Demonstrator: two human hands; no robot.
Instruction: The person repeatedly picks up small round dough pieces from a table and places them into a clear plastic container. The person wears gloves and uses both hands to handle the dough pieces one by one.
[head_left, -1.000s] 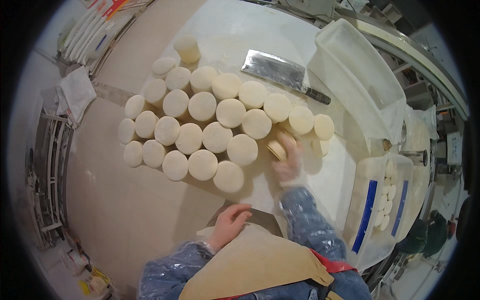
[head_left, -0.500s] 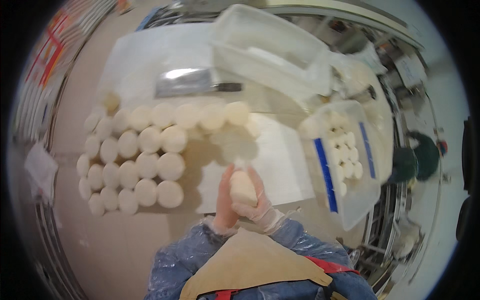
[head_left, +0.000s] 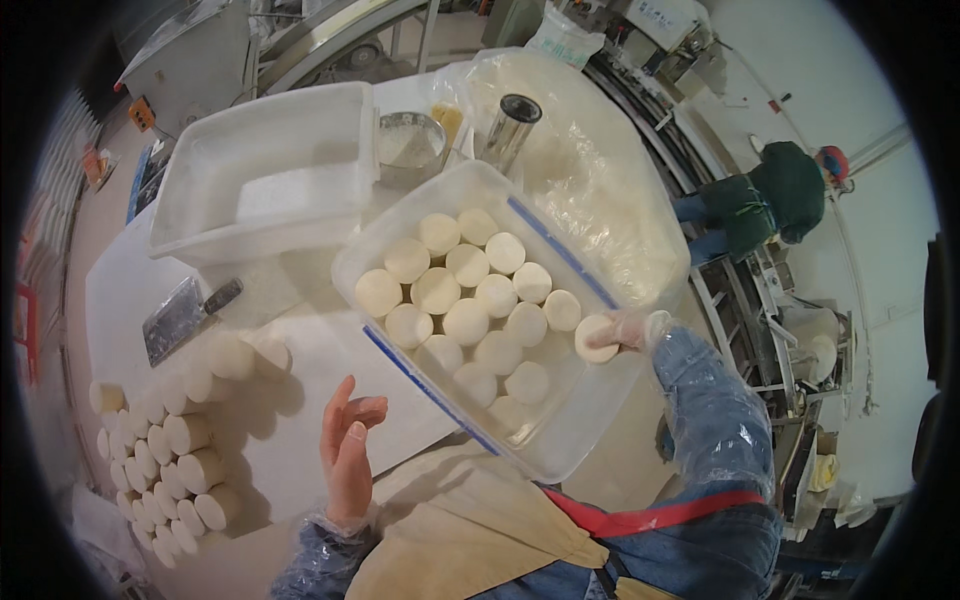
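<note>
My right hand (head_left: 628, 329), in a clear glove, grips a round white dough piece (head_left: 596, 338) just inside the right end of a translucent plastic bin (head_left: 590, 425) with blue strips along its sides. Similar dough pieces (head_left: 466, 322) stand in rows in that bin, to the left of my right hand. My left hand (head_left: 350, 445) is raised over the white board (head_left: 330, 350), left of the bin's near side, its fingers apart and partly bent, holding nothing. Farther left, several thick dough pieces (head_left: 186, 434) stand close together.
A cleaver (head_left: 176, 318) lies on the board. Behind it stands an empty white tub (head_left: 270, 190), beside a metal bowl (head_left: 411, 148) and a metal canister (head_left: 511, 134). A plastic-covered pale mass (head_left: 580, 180) fills the back right. Another person (head_left: 765, 200) is at the far right.
My hands were together around a dough piece over the board. Now they are apart: my right hand has carried a piece right to the bin, and my left has let go. The view has turned right.
</note>
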